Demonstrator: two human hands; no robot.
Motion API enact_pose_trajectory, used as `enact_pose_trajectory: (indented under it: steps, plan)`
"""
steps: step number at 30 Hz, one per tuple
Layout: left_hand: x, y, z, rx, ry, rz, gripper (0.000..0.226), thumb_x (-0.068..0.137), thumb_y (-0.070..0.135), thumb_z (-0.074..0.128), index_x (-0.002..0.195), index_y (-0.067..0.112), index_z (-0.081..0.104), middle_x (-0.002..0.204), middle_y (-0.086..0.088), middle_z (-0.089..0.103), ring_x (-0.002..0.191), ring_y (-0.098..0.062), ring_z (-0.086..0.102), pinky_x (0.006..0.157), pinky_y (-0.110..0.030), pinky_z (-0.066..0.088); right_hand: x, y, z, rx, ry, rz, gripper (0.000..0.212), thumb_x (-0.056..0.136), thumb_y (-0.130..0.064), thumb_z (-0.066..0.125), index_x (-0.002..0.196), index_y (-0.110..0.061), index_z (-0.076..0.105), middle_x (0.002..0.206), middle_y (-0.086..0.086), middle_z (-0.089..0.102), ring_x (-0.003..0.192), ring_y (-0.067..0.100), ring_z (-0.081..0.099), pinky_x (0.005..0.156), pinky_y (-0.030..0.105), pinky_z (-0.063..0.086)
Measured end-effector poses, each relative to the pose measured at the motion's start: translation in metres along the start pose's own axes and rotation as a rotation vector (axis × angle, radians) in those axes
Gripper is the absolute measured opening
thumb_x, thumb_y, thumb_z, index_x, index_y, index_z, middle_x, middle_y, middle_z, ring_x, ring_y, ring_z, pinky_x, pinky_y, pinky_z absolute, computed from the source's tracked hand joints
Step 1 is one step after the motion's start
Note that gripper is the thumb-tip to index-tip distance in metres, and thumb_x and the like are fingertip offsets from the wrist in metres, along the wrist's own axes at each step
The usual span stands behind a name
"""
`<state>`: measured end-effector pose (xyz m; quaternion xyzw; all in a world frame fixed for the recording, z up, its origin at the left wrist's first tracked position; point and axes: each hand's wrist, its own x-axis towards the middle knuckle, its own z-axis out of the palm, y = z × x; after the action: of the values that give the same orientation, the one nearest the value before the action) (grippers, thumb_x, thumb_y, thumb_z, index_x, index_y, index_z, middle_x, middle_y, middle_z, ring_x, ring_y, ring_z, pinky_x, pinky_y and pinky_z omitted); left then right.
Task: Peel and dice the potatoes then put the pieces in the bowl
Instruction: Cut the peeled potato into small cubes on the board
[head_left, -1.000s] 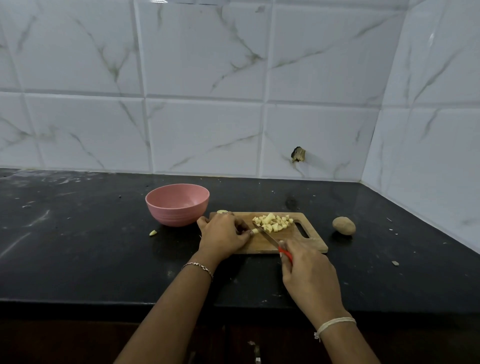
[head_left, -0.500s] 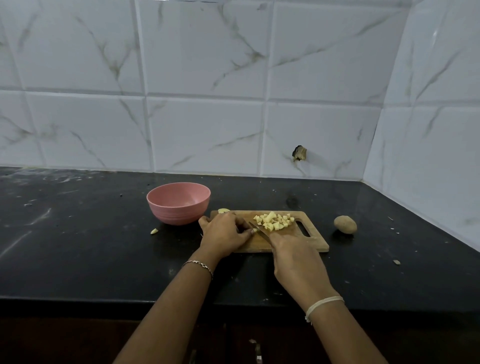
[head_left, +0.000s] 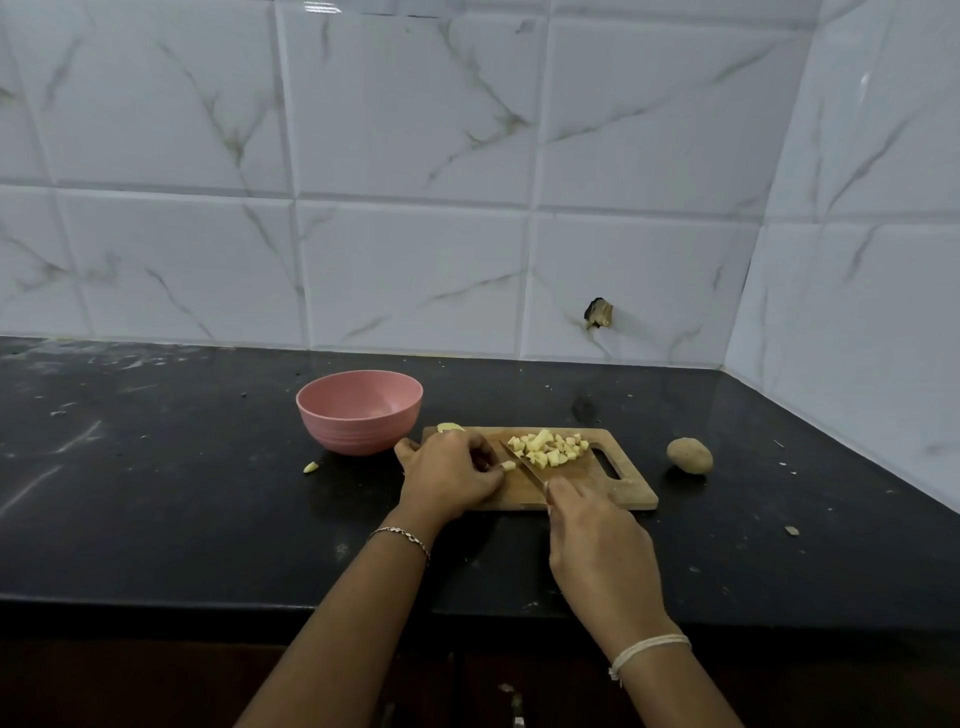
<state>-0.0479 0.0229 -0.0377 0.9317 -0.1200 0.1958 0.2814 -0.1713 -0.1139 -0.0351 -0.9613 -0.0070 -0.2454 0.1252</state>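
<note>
Left hand (head_left: 452, 475) pinched a small pale potato piece (head_left: 508, 465) beside the slim steel knife (head_left: 522, 462) gripped by the right hand (head_left: 597, 545), so a slip could nick a finger.

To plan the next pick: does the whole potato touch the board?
Apart. The head view shows a strip of black counter between the potato and the board's right edge.

White, grey-veined tiles cover the back wall (head_left: 415, 130) and the right wall (head_left: 857, 234). 1 tile has a chipped hole (head_left: 599, 314). The black counter (head_left: 156, 519) is scuffed near its left edge.
</note>
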Motion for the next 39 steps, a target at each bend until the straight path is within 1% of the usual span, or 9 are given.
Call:
enact_pose_trajectory:
  steps: [5, 11, 15, 19, 23, 26, 30, 33, 39]
  plan:
    - [0.001, 0.001, 0.000, 0.013, -0.022, -0.016, 0.018, 0.081, 0.046, 0.063, 0.088, 0.033, 0.072, 0.084, 0.016, 0.066, 0.097, -0.006, 0.056, 0.085, -0.038, 0.019, -0.002, 0.000, -0.002, 0.014, -0.030, -0.030, 0.016, 0.101, -0.026, 0.046, 0.115, -0.031, 0.049, 0.104, -0.011, 0.057, 0.090, 0.006, 0.056, 0.076, 0.022, 0.049]
    - [0.002, 0.001, -0.002, 0.004, -0.047, -0.027, 0.015, 0.083, 0.045, 0.064, 0.089, 0.033, 0.072, 0.077, 0.017, 0.061, 0.094, -0.004, 0.054, 0.084, -0.036, 0.018, 0.010, -0.007, -0.005, -0.079, -0.115, -0.108, 0.022, 0.098, -0.019, 0.049, 0.120, -0.025, 0.048, 0.107, -0.004, 0.058, 0.097, 0.013, 0.056, 0.079, 0.026, 0.046]
    - [0.001, 0.002, -0.003, 0.002, -0.048, -0.035, 0.017, 0.082, 0.046, 0.064, 0.089, 0.032, 0.072, 0.074, 0.017, 0.061, 0.094, -0.004, 0.056, 0.083, -0.036, 0.019, 0.015, -0.015, -0.006, -0.143, -0.090, -0.164, 0.021, 0.098, -0.012, 0.044, 0.115, -0.021, 0.050, 0.103, -0.001, 0.060, 0.090, 0.016, 0.059, 0.070, 0.027, 0.041]
    - [-0.001, 0.002, -0.002, -0.002, -0.047, -0.050, 0.019, 0.081, 0.048, 0.064, 0.088, 0.032, 0.071, 0.083, 0.016, 0.066, 0.094, -0.004, 0.057, 0.082, -0.036, 0.018, 0.012, -0.016, -0.005, -0.128, -0.069, -0.137, 0.020, 0.099, -0.013, 0.041, 0.115, -0.024, 0.047, 0.104, -0.003, 0.056, 0.090, 0.016, 0.056, 0.068, 0.026, 0.037]
    - [-0.001, 0.001, -0.004, -0.001, -0.046, -0.060, 0.020, 0.080, 0.051, 0.065, 0.086, 0.032, 0.069, 0.086, 0.016, 0.065, 0.096, -0.003, 0.055, 0.082, -0.036, 0.018, 0.007, -0.011, -0.001, -0.095, -0.037, -0.033, 0.026, 0.099, -0.014, 0.044, 0.122, -0.027, 0.044, 0.108, -0.004, 0.056, 0.093, 0.015, 0.057, 0.070, 0.025, 0.042]
    - [0.000, 0.000, -0.006, 0.002, -0.076, -0.059, 0.018, 0.083, 0.052, 0.066, 0.085, 0.034, 0.067, 0.088, 0.018, 0.061, 0.095, -0.003, 0.051, 0.085, -0.037, 0.018, 0.005, -0.008, 0.001, -0.059, -0.013, 0.004, 0.029, 0.098, -0.017, 0.047, 0.124, -0.029, 0.043, 0.105, -0.006, 0.056, 0.088, 0.012, 0.058, 0.068, 0.024, 0.044]
    - [0.002, -0.003, -0.009, -0.026, -0.119, -0.087, 0.013, 0.086, 0.047, 0.067, 0.090, 0.034, 0.069, 0.089, 0.018, 0.058, 0.109, -0.007, 0.052, 0.092, -0.039, 0.023, 0.000, -0.006, 0.002, -0.012, -0.009, -0.008, 0.019, 0.100, -0.024, 0.047, 0.118, -0.032, 0.046, 0.098, -0.010, 0.056, 0.081, 0.008, 0.057, 0.070, 0.025, 0.050]
    - [0.003, -0.004, -0.009, -0.038, -0.134, -0.101, 0.008, 0.088, 0.039, 0.066, 0.093, 0.034, 0.071, 0.088, 0.019, 0.058, 0.111, -0.008, 0.054, 0.094, -0.039, 0.024, -0.002, -0.005, 0.000, 0.010, 0.006, -0.017, 0.013, 0.101, -0.026, 0.045, 0.113, -0.032, 0.047, 0.094, -0.010, 0.055, 0.079, 0.007, 0.056, 0.068, 0.024, 0.048]
    - [0.004, -0.004, -0.008, -0.043, -0.137, -0.100, 0.005, 0.087, 0.039, 0.066, 0.084, 0.037, 0.068, 0.087, 0.020, 0.061, 0.109, -0.007, 0.053, 0.097, -0.041, 0.025, 0.003, -0.006, 0.000, -0.013, -0.056, -0.028, 0.018, 0.100, -0.023, 0.048, 0.117, -0.030, 0.048, 0.103, -0.009, 0.057, 0.090, 0.010, 0.057, 0.075, 0.025, 0.049]
